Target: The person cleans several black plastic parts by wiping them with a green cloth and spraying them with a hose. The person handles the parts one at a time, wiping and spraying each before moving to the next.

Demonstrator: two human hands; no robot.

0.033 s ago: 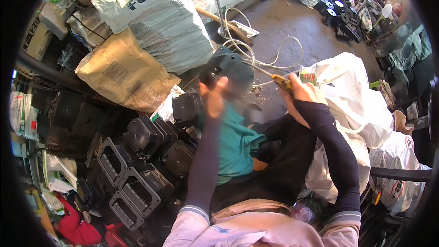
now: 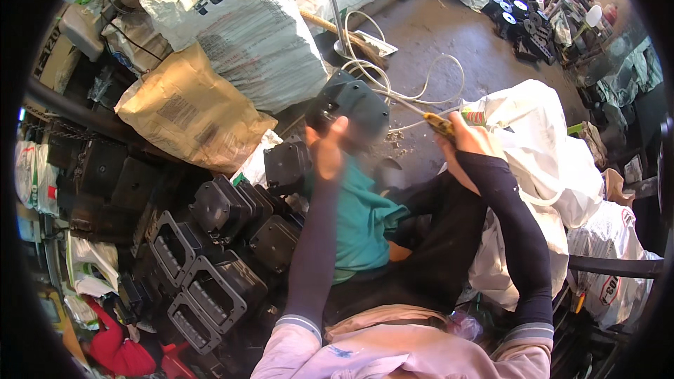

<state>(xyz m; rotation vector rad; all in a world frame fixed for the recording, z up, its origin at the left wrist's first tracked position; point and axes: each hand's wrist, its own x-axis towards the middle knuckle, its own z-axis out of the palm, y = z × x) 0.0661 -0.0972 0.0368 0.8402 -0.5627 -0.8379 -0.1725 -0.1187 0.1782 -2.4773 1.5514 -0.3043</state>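
My left hand (image 2: 327, 151) is closed on a black, squarish plastic housing (image 2: 347, 105) with rounded corners, its thumb lying across the near face. The lower right of the housing is blurred. To its right, my right hand (image 2: 474, 137) is closed around a tool with a yellow handle (image 2: 439, 124) and a thin shaft; its exact kind does not show clearly. The shaft points left toward the housing's upper right corner, its tip close to that edge. Whether the tip touches cannot be told. A green cloth (image 2: 361, 221) covers my leg below the left hand.
Several similar black housings (image 2: 221, 207) and open black frames (image 2: 210, 295) are stacked at the left. A brown paper bag (image 2: 196, 116) and a white sack (image 2: 239, 35) stand beyond. A pale hose (image 2: 460, 74) loops over the floor. White bags (image 2: 533, 133) sit at the right.
My right hand has shifted slightly to the right with the yellow-handled tool, drawing its shaft back from the housing. The left hand and the housing stay in place.
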